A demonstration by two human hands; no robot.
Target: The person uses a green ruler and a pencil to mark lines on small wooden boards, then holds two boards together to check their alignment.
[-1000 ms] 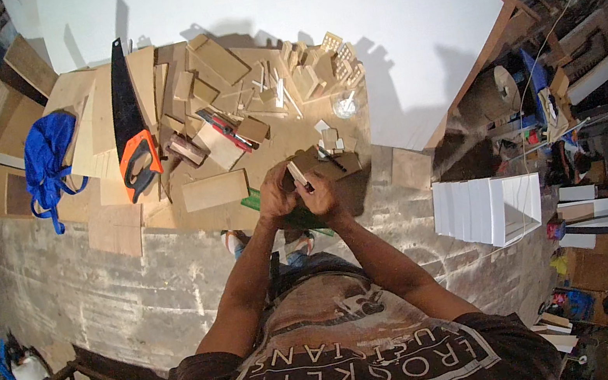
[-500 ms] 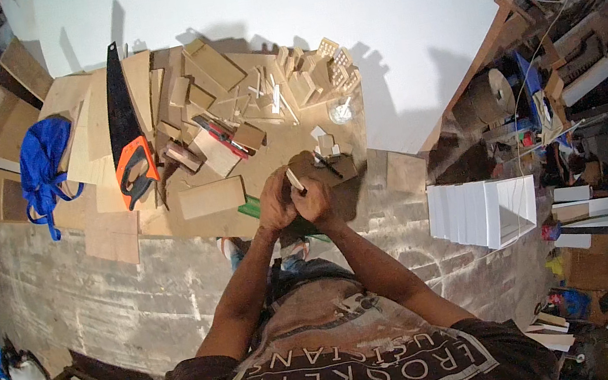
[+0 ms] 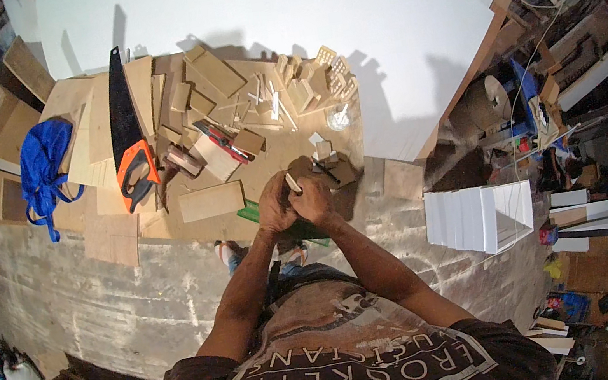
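My left hand and my right hand meet at the near edge of the worktable. Between them their closed fingers grip a small pale wooden piece, whose upper end shows; the rest is hidden. A green sheet pokes out beside and below my left hand. Just beyond my right hand lie a dark pen-like stick and small pale blocks. A flat wooden board rests left of my hands.
A handsaw with an orange handle lies on plywood sheets at the left, beside a blue cloth bag. Wood offcuts, a red tool and a clear cup crowd the table. White panels stand at the right.
The view has shifted slightly. My hands stay together on the small wooden piece, with hardly any visible movement.
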